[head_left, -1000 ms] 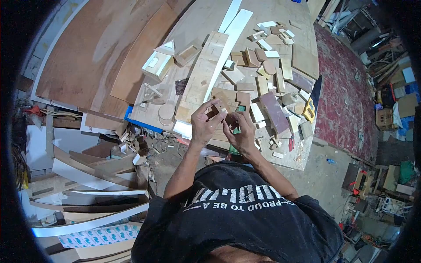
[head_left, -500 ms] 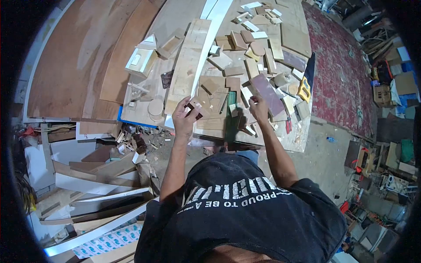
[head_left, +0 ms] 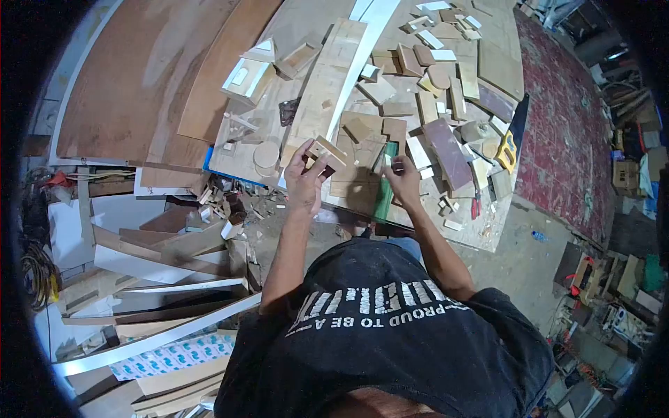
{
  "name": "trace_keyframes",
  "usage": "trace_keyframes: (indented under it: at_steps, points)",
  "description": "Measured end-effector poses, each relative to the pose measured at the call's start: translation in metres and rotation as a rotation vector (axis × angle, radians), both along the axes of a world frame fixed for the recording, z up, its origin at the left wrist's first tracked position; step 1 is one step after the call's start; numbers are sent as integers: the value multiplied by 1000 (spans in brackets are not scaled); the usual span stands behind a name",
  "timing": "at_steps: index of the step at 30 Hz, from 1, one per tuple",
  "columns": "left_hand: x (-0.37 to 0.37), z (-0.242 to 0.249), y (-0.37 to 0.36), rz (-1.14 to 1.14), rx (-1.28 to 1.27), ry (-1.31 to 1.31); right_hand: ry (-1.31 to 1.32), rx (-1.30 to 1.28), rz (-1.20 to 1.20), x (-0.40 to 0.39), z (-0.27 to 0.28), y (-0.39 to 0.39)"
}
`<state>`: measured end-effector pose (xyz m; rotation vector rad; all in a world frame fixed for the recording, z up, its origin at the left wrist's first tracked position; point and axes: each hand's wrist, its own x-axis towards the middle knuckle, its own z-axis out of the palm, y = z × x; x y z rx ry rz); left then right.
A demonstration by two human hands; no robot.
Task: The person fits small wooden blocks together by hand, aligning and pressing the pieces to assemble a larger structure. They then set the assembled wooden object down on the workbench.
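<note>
My left hand (head_left: 304,184) grips a small wooden block assembly (head_left: 329,155), with a pale top face and a dark reddish underside, above the near edge of the workbench. Over a green strip (head_left: 384,195) lying on the bench is my right hand (head_left: 405,182). Its fingers are curled together; whatever they may hold is too small to make out. A square wooden offcut (head_left: 357,130) lies between the two hands, farther back. Just right of the right hand lie a white-faced piece (head_left: 419,152) and a mauve rectangular board (head_left: 448,155).
A handsaw with a yellow handle (head_left: 507,152) lies at the bench's right edge, near a red-handled tool (head_left: 476,205). Many offcuts cover the far side. A long plank (head_left: 325,83) and a small wooden box (head_left: 249,78) are at left. Scrap boards (head_left: 160,268) are piled on the floor.
My right hand has moved left, toward the green strip and my left hand. The wooden block assembly stays in my left hand, slightly turned. The whole view has shifted.
</note>
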<state>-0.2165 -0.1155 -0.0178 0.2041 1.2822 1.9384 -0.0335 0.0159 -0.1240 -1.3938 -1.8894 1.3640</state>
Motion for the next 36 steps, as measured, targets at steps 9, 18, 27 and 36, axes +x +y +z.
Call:
trace_keyframes:
  at_steps: [9, 18, 27, 36]
  points:
    - [26, 26, 32, -37, 184, 68, 823, -492, 38, -18, 105, -30]
    - [39, 37, 42, -65, 220, 255, 995, -454, -44, -10, 109, -36]
    - [41, 47, 43, -111, 236, 425, 1076, -446, -77, -4, 116, -41]
    - [44, 56, 40, -188, 212, 519, 1127, -496, -128, -3, 120, -46]
